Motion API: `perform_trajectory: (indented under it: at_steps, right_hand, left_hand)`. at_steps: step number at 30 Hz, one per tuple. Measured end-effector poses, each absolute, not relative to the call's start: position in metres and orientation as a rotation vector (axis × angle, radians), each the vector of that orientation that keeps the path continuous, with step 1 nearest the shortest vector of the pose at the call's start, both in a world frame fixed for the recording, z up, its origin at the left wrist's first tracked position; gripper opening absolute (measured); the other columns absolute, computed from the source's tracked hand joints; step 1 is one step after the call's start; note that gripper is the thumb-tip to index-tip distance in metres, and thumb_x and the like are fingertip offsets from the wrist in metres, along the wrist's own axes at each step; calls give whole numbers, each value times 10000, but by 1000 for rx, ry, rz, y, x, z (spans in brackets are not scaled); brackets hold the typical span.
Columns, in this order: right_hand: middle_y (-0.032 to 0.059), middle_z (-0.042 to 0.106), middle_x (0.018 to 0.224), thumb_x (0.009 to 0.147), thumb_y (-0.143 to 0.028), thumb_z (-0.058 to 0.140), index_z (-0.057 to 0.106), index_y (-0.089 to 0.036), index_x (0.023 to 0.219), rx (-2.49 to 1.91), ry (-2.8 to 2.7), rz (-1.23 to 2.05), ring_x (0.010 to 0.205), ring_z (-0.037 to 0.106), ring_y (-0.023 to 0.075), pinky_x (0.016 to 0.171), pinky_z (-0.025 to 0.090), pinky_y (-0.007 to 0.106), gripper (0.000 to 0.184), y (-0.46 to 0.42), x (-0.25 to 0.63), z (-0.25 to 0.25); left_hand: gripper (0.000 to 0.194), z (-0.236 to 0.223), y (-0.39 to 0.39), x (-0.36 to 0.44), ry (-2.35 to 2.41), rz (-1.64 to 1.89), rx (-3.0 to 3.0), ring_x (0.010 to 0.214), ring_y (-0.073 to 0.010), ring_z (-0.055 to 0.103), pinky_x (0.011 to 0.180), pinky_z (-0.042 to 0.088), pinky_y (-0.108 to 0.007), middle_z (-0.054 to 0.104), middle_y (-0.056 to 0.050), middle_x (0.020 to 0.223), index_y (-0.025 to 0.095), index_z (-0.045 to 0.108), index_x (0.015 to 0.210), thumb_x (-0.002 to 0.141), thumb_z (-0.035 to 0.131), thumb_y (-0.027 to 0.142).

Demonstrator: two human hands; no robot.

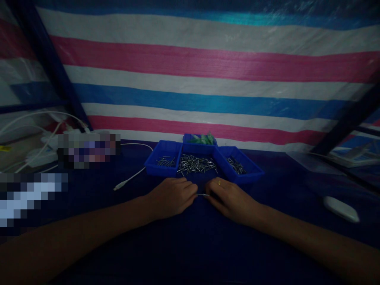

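Observation:
My left hand [173,196] and my right hand [230,199] rest on the dark blue table, fingertips almost meeting. Between them they pinch a thin metal pin [203,194], each hand closed on one end. A ring shows on my right hand. Just beyond the hands lies a loose pile of metal pins [196,163] on the table. A blue tray [164,159] with a few pins stands to its left. Another blue tray [239,164] with pins is on its right. Behind the pile, a third blue tray [200,141] holds green pieces.
A white cable [130,179] runs across the table on the left toward white chargers and wires [41,152]. A white mouse-like object [341,208] lies at the right. A striped tarp [190,79] hangs behind the table.

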State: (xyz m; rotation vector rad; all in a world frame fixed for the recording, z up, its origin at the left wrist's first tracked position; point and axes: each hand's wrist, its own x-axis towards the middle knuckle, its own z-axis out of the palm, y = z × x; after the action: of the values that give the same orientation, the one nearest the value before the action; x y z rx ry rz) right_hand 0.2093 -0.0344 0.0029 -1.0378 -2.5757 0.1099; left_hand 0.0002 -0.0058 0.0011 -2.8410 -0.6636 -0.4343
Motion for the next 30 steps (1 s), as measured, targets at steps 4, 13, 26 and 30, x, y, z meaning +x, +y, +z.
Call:
perform_trajectory:
  at_steps: [4,13,26,30]
  right_hand:
    - [58,535,797,883,-180,407,484,-162,857,-1040,-2572,100,728,501,165,659,434,297,83,-35,209,3]
    - [58,531,782,932,-213,330,501,-159,849,-1014,-2614,50,719,490,166,676,428,306,198,-34,207,6]
    - [70,542,797,937,-220,318,525,-134,866,-1008,-2648,25,728,485,167,698,427,313,235,-32,209,4]
    - [67,546,802,933,-223,335,529,-145,880,-1003,-2640,25,740,495,170,706,431,320,216,-33,207,4]
  left_hand:
    - [192,1,-6,1,-688,-441,-2846,621,-128,479,560,360,-235,526,-1,673,153,472,739,896,391,228]
    - [235,1,-5,2,-695,-463,-2824,622,-136,488,579,377,-248,526,-3,662,152,479,731,916,360,234]
    - [269,-3,-3,1,-671,-471,-2819,610,-138,481,553,363,-247,522,-4,659,151,478,755,941,302,234]
    - [277,-3,-3,1,-673,-478,-2812,618,-138,489,562,372,-247,522,-7,656,148,482,757,943,298,239]
